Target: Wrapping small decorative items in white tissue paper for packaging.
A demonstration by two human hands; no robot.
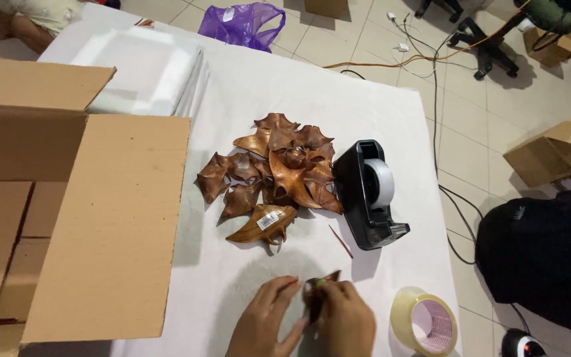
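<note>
1. White table carries a pile of brown wooden leaves, a black tape dispenser and a clear tape roll.
2. Left hand and right hand pinch one small wooden leaf at the near edge, fingers closed on it.
3. It would go best held low over the table, gripped by its edges.

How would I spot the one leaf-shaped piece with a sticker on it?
Start at the white table, then find the black tape dispenser and the heap of brown leaf shapes to its left. The labelled leaf lies at the heap's near edge, alone in bearing a small white sticker.
</note>
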